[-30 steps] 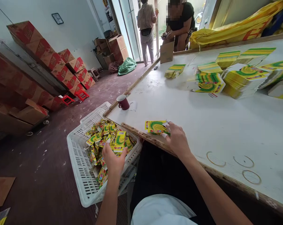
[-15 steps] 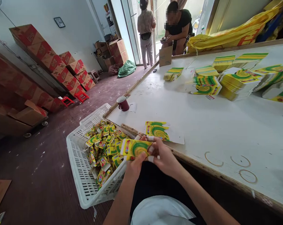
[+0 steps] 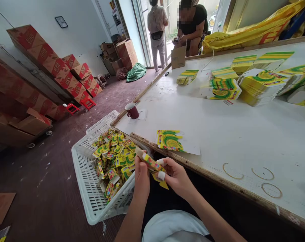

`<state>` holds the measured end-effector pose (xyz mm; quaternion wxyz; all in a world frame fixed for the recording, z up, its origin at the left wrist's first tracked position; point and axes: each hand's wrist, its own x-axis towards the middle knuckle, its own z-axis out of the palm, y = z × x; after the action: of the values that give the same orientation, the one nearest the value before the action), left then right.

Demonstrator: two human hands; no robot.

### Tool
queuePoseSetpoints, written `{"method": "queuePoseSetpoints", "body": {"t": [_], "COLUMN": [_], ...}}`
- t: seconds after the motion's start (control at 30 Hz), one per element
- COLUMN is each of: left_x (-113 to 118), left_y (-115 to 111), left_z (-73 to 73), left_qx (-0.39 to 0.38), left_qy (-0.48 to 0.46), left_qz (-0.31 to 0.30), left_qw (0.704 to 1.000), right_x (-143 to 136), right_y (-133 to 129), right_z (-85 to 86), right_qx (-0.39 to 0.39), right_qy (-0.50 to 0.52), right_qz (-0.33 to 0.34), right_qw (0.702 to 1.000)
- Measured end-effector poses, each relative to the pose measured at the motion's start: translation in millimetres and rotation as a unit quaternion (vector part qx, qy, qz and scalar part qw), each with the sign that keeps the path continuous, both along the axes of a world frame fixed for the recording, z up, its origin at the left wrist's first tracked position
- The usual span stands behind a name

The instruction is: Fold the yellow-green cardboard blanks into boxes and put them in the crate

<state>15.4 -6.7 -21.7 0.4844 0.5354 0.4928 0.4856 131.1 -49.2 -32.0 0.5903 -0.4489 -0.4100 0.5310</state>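
A small yellow and green printed carton (image 3: 152, 163) is held between both hands over my lap, its narrow side facing up and a yellow flap hanging below. My left hand (image 3: 141, 178) grips its left end. At the right end, my right hand (image 3: 175, 174), with white tape on fingertips, pinches it. Beside my left hand stands a white plastic basket (image 3: 83, 188) full of small yellow-green cartons (image 3: 119, 161). Just beyond the hands, flat printed cartons (image 3: 169, 142) lie near the table's edge.
On the white table (image 3: 218, 131) are a maroon mug (image 3: 132, 111), stacks of printed cartons (image 3: 261, 87) and rubber bands (image 3: 271, 190). Red-brown boxes (image 3: 43, 50) line the left wall. Two people (image 3: 157, 33) are beyond the table's far edge.
The carton has turned from its broad printed face to its narrow side, and its flap now hangs down. Both hands have shifted their grip around it.
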Motion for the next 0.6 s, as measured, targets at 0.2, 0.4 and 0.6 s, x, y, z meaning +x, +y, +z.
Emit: {"method": "queuePoseSetpoints", "body": {"t": [0.2, 0.4, 0.6], "left_x": [-21.5, -48.2, -16.0], "left_y": [12.2, 18.4, 4.0], "left_z": [7.3, 58.0, 51.9], "left_qx": [-0.011, 0.103, 0.055], "left_qy": [-0.042, 0.129, 0.32], "left_qz": [-0.019, -0.162, -0.27], "left_qw": [0.999, 0.973, 0.907], "right_x": [28.2, 48.8, 30.8], "right_y": [1.3, -4.2, -12.0], "right_z": [5.7, 19.7, 22.1], "right_qx": [0.073, 0.256, 0.244], "right_qy": [-0.097, -0.424, -0.352], "right_qz": [-0.069, -0.156, -0.222], "right_qw": [0.99, 0.854, 0.876]}}
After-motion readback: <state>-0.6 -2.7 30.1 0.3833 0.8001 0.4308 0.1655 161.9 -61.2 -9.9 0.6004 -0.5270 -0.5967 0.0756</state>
